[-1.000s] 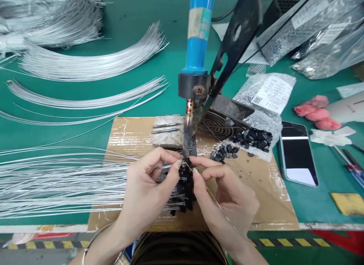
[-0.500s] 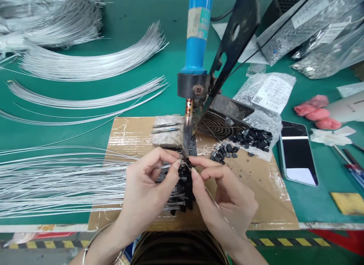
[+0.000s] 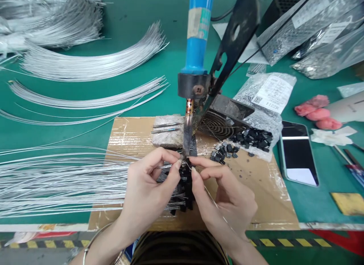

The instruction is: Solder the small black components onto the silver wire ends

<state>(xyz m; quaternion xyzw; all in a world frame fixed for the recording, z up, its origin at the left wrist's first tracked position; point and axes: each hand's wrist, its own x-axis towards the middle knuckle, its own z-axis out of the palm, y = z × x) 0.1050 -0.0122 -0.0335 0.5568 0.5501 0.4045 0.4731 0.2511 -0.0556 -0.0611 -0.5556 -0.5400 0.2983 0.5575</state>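
Thin silvery wire [image 3: 217,206]: located at the near centre of the bench, held in the right hand [image 3: 230,198], its bent end reaching left to just below the tip of the blue-handled soldering iron [image 3: 196,52]. Contact between end and tip cannot be confirmed.

Right grip: narrow, thumb and fingers closed on the wire, the remainder trailing over the hand toward the near right. Left grip: also narrow; the left hand [image 3: 153,189] pinches a small piece [image 3: 183,164] directly beneath the tip, mostly hidden by the fingers.

Change over the last second: slight. The right hand has edged left, a little closer to the tip; the left hand and the iron show no clear shift. Assessed meaning: work at the tip remains in hand, the wire probably being fed in while the piece is kept steady.

Surroundings: black parts [image 3: 186,191] lie beneath the hands on cardboard [image 3: 267,189]; pale wires [image 3: 71,181] extend left; loose black pieces [image 3: 224,151] lie on the far side of the right hand.
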